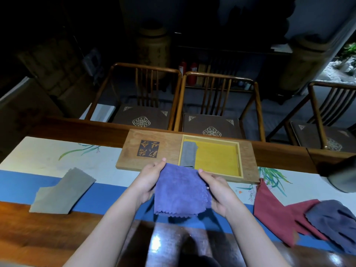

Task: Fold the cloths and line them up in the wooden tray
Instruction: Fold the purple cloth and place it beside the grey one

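Task was early on, one cloth of several placed. The wooden tray (248, 160) sat at the far edge of the table (48, 234), its yellow-lined recess on the right half, a carved dark stamp on the left half. One folded grey cloth (188, 154) already lay inside, up against the recess's left wall, rest of the yellow lining bare. Both hands were up over the table just in front of the tray, gripping the purple cloth (180, 191) between them: left hand (149, 182) clamped on its left edge, thumb on top near the far corner; right hand (217, 191) clamped on its right edge, thumb likewise on top. The purple cloth looked doubled over, with scalloped edges stacked at the near side, so probably mid-fold or about ready to go in beside the grey one; could not tell how many folds it had. Still left: a grey-beige cloth (61, 193) lying loosely folded on the table well to the left, a red cloth (273, 211) spread out on the right, and a dark blue-grey cloth (333, 222) crumpled on top of the red one's right part. Judged roughly a quarter done, three cloths untouched by either hand plus the one in hand.
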